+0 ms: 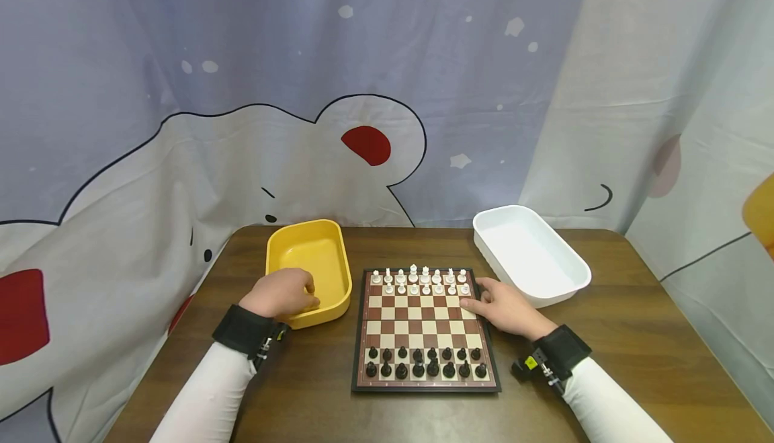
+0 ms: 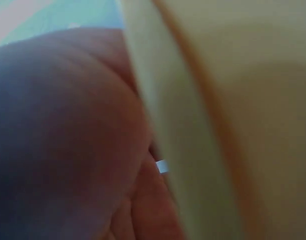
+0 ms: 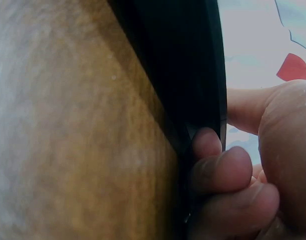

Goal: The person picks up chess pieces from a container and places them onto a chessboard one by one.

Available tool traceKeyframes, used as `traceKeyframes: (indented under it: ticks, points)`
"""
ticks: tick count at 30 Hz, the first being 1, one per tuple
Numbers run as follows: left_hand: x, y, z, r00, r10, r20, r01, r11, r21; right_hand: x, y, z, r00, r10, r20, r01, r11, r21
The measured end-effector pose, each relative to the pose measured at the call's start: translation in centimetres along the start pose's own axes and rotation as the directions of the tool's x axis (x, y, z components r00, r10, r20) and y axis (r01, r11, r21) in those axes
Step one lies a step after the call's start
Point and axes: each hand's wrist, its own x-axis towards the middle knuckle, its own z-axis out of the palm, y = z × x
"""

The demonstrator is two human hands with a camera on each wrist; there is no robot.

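Note:
A brown-and-cream chessboard [image 1: 414,327] with a black frame lies on the table. White chessmen [image 1: 413,275] fill its far rank, several white pawns [image 1: 426,289] stand before them, and the far-left pawn square is bare. Two rows of black chessmen [image 1: 433,367] stand at the near side. My left hand [image 1: 281,293] reaches over the left wall of the yellow tray [image 1: 326,251], its fingertips inside; I cannot tell what they hold. A small white patch [image 2: 162,166] shows beyond that hand. My right hand [image 1: 506,306] grips the board's right edge, thumb on top, fingers curled against the side.
A white tray [image 1: 529,248] stands at the back right, beyond my right hand. The wooden table [image 1: 635,335] runs up to a patterned curtain [image 1: 290,174] along its back. A strap with a small camera is on each wrist.

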Motion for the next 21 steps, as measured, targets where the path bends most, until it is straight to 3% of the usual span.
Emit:
traceKeyframes:
  ticks: [6,13,21]
  points:
    - [-0.19,-0.11,0.03,1.000,-0.010,0.007,0.010,1.000,-0.002,0.10,0.06,-0.02,1.000,0.002,-0.004,-0.002,1.000,-0.007]
    - [-0.38,0.02,-0.06,0.999,-0.048,-0.011,0.048,0.997,0.067,0.16,0.11,-0.05,1.000,0.005,-0.008,-0.005,1.000,-0.015]
    - [-0.41,-0.13,-0.09,0.999,-0.034,0.021,0.032,0.998,0.055,0.22,0.12,0.04,1.000,0.009,-0.006,-0.009,1.000,-0.006]
